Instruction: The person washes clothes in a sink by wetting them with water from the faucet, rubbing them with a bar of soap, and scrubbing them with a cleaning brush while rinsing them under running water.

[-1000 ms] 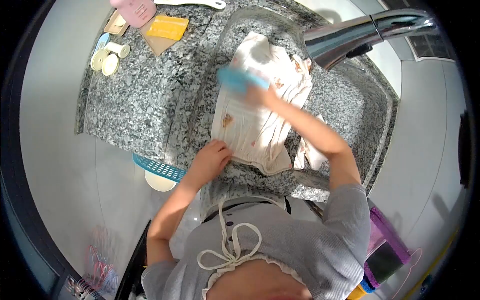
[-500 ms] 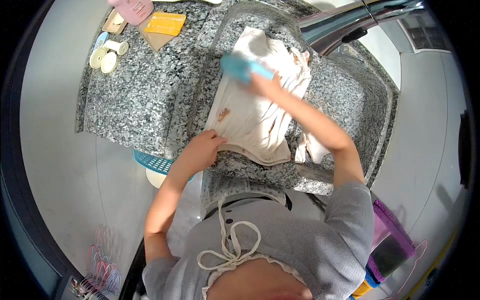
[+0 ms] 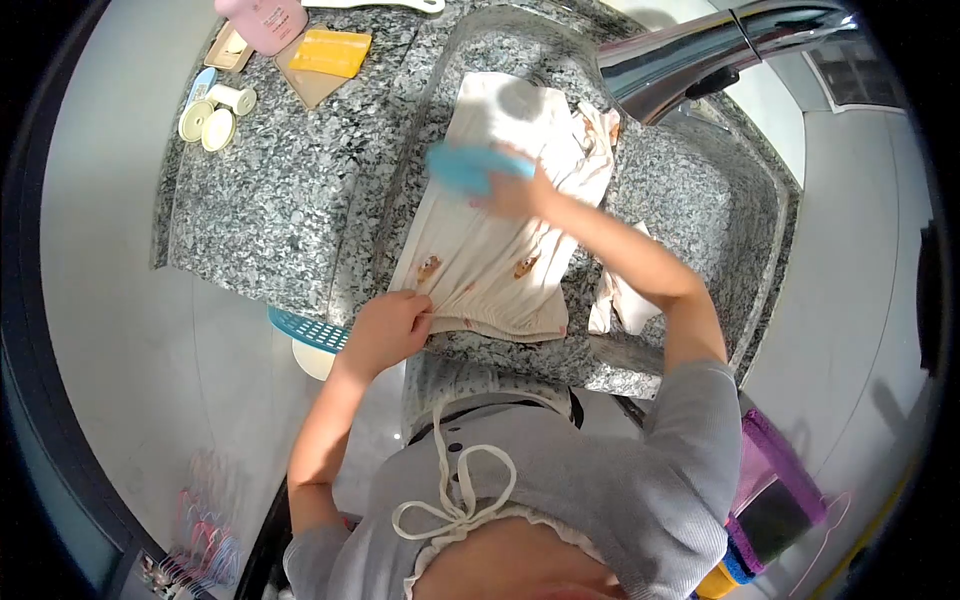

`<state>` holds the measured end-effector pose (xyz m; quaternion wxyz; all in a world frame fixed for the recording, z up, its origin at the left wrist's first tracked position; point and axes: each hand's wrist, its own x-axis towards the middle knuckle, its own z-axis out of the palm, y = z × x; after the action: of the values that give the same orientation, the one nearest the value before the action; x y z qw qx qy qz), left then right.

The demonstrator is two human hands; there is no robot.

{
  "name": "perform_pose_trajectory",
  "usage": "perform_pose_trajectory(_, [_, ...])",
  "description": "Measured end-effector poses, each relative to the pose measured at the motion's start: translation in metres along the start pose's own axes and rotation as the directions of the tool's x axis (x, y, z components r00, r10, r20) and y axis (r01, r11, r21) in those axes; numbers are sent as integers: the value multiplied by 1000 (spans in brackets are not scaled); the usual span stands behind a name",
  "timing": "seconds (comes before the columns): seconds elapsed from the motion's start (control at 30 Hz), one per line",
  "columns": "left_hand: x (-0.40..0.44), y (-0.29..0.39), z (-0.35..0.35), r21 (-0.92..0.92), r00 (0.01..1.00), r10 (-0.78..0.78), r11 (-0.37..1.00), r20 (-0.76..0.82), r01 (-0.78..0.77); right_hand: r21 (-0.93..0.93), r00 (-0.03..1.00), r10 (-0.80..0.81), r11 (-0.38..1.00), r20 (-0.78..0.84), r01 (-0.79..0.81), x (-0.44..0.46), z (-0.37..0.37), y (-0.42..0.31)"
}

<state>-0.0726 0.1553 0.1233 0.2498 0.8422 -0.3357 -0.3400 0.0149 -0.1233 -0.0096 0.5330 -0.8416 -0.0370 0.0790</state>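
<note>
A cream garment (image 3: 490,250) with small brown prints lies spread over the granite washboard slope of the sink. My left hand (image 3: 393,325) grips its lower left corner at the waistband. In my right hand (image 3: 518,190) is a blue brush (image 3: 465,168), blurred by motion, on the upper part of the garment. Its bristles are hidden. A smaller cream cloth (image 3: 628,298) lies in the sink, under my right forearm.
A chrome faucet (image 3: 690,62) reaches over the sink from the upper right. On the granite counter (image 3: 270,200) are a pink bottle (image 3: 265,22), a yellow soap bar (image 3: 330,52), cream spools (image 3: 218,128) and a white handle (image 3: 395,4). A blue perforated basket (image 3: 308,330) sits below the counter edge.
The garment's lower left corner has shifted down and left with my left hand. The brush has moved slightly down and left in my right hand.
</note>
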Motion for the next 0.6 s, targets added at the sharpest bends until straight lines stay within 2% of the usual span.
perform_pose_trajectory(0.03, [-1,1,1,-13,1000,-3,1000,6,3,-322,994,112,941,0,-106,6,-24,-15])
perform_pose_trajectory(0.07, [0,1,1,-22,1000,-4,1000,5,4,-611,977,209,769,-36,-187,16,-45,-17])
perform_pose_trajectory(0.1, [0,1,1,-31,1000,-7,1000,3,7,-656,961,246,707,-124,-266,30,-65,-15])
perform_pose_trajectory(0.17, [0,-1,1,-49,1000,0,999,-12,-1,-625,939,310,707,-148,-332,31,-73,-30])
perform_pose_trajectory(0.2, [0,-2,1,-58,1000,5,998,-20,-6,-630,942,322,712,-98,-309,19,-61,-41])
perform_pose_trajectory(0.23, [2,0,-1,-45,1000,-18,999,-7,18,-661,962,271,717,-28,-222,0,-46,-56])
perform_pose_trajectory(0.27, [1,6,-3,-34,999,-44,998,10,45,-653,998,-11,756,62,49,-21,-22,-22])
perform_pose_trajectory(0.3, [2,8,-6,-16,997,-69,997,23,70,-646,945,-293,695,147,316,-41,3,12])
perform_pose_trajectory(0.4, [10,13,-3,43,988,-134,990,73,131,-834,1000,1,551,-25,-21,-31,-45,-7])
perform_pose_trajectory(0.43, [15,13,0,79,991,-128,989,24,126,-571,918,379,730,-121,-376,-7,-68,-4])
perform_pose_trajectory(0.47, [20,13,6,113,992,-122,986,-26,124,-592,938,235,729,-256,-344,-2,-86,-19])
perform_pose_trajectory(0.53, [33,10,12,197,985,-110,971,-131,134,-647,948,-13,734,-317,-206,0,-98,-7])
perform_pose_trajectory(0.6, [55,9,14,288,965,-84,945,-250,157,-627,959,126,734,-253,-262,-15,-88,-27])
